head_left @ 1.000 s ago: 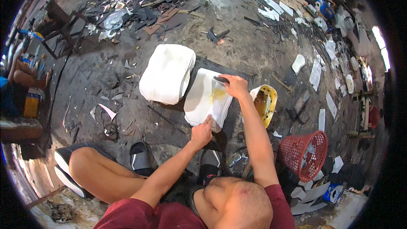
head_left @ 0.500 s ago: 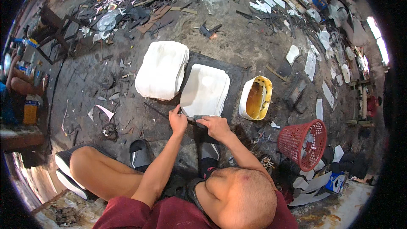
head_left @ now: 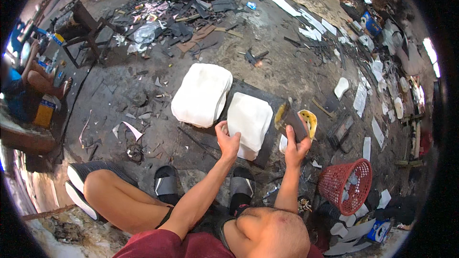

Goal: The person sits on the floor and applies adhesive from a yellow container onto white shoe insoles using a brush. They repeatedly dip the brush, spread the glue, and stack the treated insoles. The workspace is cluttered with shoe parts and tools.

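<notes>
We had the left hand (head_left: 228, 139) pressed on the near-left edge of the white sheet piece (head_left: 249, 120), fingers bent over its edge, pinning it rather than lifting. The piece lay flat on a dark board (head_left: 270, 114) on the dirt floor (head_left: 143, 100), straight ahead of our knees. A thicker stack of the same white pieces (head_left: 202, 94) sat just beside it to the left, touching or nearly so; we couldn't tell which.

The right hand (head_left: 296, 144) was closed around a broad brush (head_left: 289, 119), bristle end up and smeared yellow, held clear of the sheet, in front of the yellow tub (head_left: 309, 121) just right of the board.

Handling, as we judged it: the piece looked thin, light, soft-edged, likely foam or fabric-backed, so it would flex and droop if taken by one corner. Better to slide a flat hand under an edge or pinch two edges. Not fragile, but any wet yellow coat would be tacky, so keep fingers on the bare rim. The brush handle looked messy, probably slick.

A red mesh basket (head_left: 345, 186) with white offcuts stood near, to our right. Another person sat well apart at far left.
</notes>
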Demonstrator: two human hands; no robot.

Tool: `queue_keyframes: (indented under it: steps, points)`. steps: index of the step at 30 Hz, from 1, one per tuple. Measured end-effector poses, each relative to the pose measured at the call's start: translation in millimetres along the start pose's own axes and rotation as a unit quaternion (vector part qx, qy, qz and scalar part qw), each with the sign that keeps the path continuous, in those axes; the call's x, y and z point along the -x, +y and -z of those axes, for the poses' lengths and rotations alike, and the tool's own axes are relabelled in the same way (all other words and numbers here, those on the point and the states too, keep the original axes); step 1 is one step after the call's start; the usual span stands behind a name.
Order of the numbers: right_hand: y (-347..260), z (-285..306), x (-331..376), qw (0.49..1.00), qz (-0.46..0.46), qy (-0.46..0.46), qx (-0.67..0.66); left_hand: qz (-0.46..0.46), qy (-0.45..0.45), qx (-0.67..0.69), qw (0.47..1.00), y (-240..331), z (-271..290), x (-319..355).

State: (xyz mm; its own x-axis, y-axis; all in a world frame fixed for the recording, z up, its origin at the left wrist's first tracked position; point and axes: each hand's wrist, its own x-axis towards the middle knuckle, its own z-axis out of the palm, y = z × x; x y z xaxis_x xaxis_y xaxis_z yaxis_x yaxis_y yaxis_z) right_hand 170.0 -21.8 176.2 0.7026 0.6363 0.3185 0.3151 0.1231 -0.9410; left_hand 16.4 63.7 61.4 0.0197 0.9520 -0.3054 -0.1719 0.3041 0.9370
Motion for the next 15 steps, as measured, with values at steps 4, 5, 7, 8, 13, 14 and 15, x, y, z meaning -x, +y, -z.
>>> queue_keyframes:
  steps: [4,5,7,8,13,14,15]
  points:
    - [8,-1,13,0.998,0.004,0.06,-0.011,-0.034,-0.045,0.12,0.991,71,2,-41]
    - [9,1,15,0.998,-0.009,0.058,-0.019,-0.053,-0.034,0.12,0.991,88,11,-54]
    - [10,5,17,0.997,-0.015,0.073,-0.034,-0.074,-0.02,0.18,0.981,114,36,-76]
    - [11,6,17,0.997,-0.004,0.074,-0.017,-0.052,0.007,0.164,0.985,120,51,-85]
    - [17,4,15,0.997,-0.002,0.071,-0.004,0.022,0.159,0.033,0.986,96,109,-121]
    - [18,4,14,0.998,0.001,0.069,-0.001,0.058,0.184,-0.007,0.981,87,117,-122]
    - [19,3,11,0.998,-0.01,0.057,0.002,-0.06,0.214,-0.089,0.971,76,122,-117]
